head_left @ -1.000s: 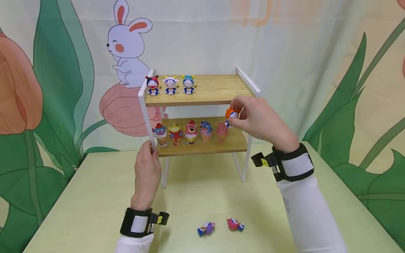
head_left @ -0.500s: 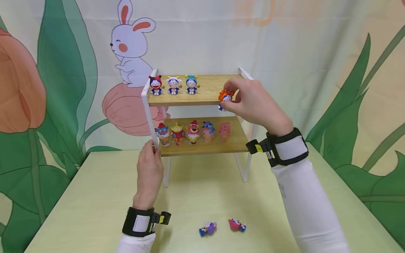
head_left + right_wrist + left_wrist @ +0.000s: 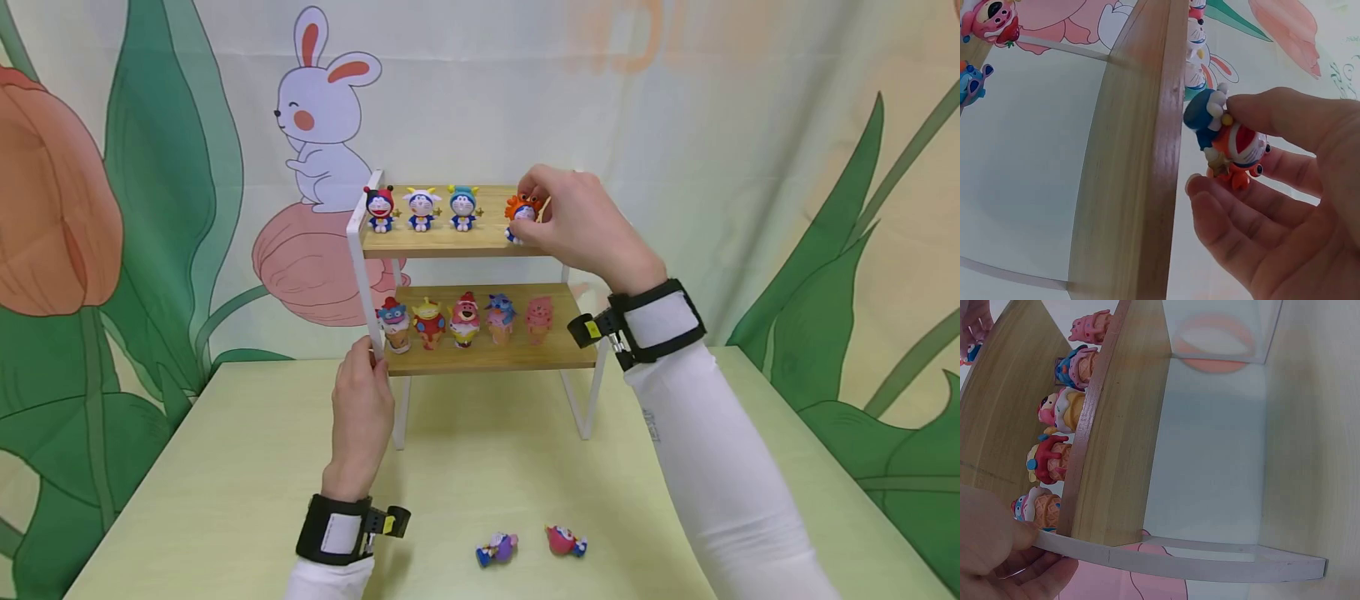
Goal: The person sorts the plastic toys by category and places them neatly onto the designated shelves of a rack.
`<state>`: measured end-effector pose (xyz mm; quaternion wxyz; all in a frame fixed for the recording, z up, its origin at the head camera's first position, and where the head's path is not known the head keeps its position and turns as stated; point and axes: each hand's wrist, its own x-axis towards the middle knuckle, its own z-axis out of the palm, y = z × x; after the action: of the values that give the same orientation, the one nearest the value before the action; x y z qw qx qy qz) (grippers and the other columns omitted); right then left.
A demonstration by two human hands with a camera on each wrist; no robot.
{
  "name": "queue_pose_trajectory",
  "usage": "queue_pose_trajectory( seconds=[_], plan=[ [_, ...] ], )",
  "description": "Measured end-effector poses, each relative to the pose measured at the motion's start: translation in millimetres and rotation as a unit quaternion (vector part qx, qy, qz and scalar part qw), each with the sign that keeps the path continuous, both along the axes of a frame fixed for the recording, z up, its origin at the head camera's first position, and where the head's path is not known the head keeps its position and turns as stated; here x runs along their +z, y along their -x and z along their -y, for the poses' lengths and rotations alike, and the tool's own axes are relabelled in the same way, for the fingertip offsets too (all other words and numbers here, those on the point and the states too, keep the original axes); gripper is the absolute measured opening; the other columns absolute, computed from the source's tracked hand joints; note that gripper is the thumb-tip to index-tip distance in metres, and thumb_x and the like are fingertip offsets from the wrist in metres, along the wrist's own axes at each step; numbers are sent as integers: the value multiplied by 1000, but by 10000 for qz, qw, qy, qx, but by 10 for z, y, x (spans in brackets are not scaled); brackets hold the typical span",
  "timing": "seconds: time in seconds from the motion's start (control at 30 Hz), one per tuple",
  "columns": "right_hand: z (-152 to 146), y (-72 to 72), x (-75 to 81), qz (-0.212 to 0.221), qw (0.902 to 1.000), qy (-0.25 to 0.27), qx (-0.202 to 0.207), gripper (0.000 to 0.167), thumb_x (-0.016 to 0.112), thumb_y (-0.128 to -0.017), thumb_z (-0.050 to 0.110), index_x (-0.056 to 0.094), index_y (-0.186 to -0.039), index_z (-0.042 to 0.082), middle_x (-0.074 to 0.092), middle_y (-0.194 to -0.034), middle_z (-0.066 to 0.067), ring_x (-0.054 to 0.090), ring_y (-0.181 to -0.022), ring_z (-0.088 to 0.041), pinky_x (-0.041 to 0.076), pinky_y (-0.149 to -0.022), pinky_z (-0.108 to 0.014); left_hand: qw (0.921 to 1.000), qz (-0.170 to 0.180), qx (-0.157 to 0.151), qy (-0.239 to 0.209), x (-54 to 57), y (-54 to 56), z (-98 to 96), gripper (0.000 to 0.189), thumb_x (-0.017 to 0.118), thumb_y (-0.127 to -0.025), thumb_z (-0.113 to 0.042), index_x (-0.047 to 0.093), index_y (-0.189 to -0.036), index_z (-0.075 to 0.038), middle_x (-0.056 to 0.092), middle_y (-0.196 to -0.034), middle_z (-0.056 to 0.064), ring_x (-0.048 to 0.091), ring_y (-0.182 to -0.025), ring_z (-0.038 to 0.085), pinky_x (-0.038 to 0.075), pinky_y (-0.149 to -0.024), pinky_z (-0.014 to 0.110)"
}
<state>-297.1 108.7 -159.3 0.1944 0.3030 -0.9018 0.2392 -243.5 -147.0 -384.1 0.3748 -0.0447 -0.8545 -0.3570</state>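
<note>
My right hand (image 3: 581,221) pinches a small blue-and-white cat figurine in an orange crab hood (image 3: 519,213) between thumb and fingers. In the right wrist view the figurine (image 3: 1232,140) lies sideways, its blue base close to the front edge of the upper shelf board (image 3: 1169,150). To its left on the upper board (image 3: 480,240) stand three similar figurines: one in a red-and-black hood (image 3: 380,208), one in a white horned hood (image 3: 422,208), one in a teal hood (image 3: 463,208). My left hand (image 3: 362,421) grips the rack's white left front post (image 3: 363,287).
Several ice-cream-cone figurines (image 3: 465,321) stand in a row on the lower board (image 3: 570,354). On the table (image 3: 247,492) before the rack lie a purple-hooded figurine (image 3: 498,549) and a pinkish-red-hooded one (image 3: 566,541). A printed curtain (image 3: 675,167) hangs behind.
My right hand has raised the orange-hooded figurine from the lower board's level and moved it left to the upper board. My left hand stays on the post; the view has shifted slightly.
</note>
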Motion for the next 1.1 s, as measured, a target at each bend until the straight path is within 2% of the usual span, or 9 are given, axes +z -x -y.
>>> queue_pose_trajectory(
  seconds=[0.2,0.37,0.57,1.1],
  plan=[
    [75,102,30,107,9999,39,-96,29,66,-90,20,60,-114,4,64,-102,-10,55,-81,-22,44,-70,-31,10000,-34,-19,-35,-9,-3,2,30,56,-96,3,49,-125,9,58,-104,24,59,-91,34,55,-77,47],
    [102,200,4,143,9995,-138,-234,30,66,-90,20,60,-115,3,65,-105,-12,55,-87,-23,46,-73,-31,9999,-6,-94,-71,-29,1,-15,29,55,-97,4,48,-125,10,58,-104,24,59,-92,35,55,-77,47],
    [129,286,3,111,9988,-256,-406,28,63,-91,19,59,-115,3,63,-102,-11,54,-88,-23,45,-75,-32,9999,-60,-97,-33,-15,0,-16,29,55,-97,4,48,-124,10,58,-104,24,59,-92,35,55,-77,47],
    [293,281,-12,-88,9960,-320,-824,29,63,-93,18,61,-116,2,63,-106,-11,54,-91,-23,45,-78,-32,10000,10,-45,-33,19,-7,-10,30,55,-97,3,48,-125,10,58,-105,25,59,-92,35,55,-77,47]
  ],
)
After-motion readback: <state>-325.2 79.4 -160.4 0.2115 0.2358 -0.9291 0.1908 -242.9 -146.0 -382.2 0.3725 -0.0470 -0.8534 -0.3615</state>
